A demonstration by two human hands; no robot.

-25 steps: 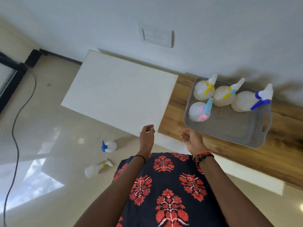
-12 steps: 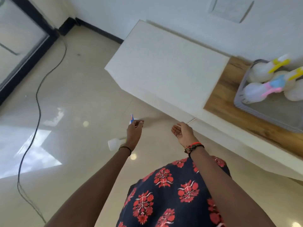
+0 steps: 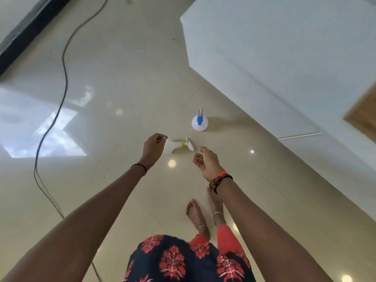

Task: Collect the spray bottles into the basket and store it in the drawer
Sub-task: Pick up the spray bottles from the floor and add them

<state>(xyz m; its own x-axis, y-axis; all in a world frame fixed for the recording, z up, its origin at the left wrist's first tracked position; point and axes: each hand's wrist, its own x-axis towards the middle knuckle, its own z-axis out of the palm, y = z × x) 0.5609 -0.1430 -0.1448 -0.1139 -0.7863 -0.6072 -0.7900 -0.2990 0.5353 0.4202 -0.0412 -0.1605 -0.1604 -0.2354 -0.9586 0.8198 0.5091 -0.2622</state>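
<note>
Two spray bottles are on the glossy floor. A white one with a blue trigger (image 3: 199,123) stands upright near the cabinet's base. Left of it a clear bottle with a yellow collar (image 3: 176,146) lies on its side, nozzle pointing right. My left hand (image 3: 153,152) hovers well above the floor and covers the lying bottle's base in the view; its fingers are loosely curled and hold nothing. My right hand (image 3: 207,162) is palm up just right of that bottle's nozzle, also holding nothing. The basket is out of view.
A white cabinet (image 3: 284,49) fills the upper right, with a corner of its wooden top (image 3: 364,112) at the right edge. A black cable (image 3: 61,66) snakes across the floor on the left. My bare feet (image 3: 196,214) stand below the bottles.
The view has swung down and left from the cabinet top to the floor, and the basket has left the frame. Both hands now stretch out over the two floor bottles.
</note>
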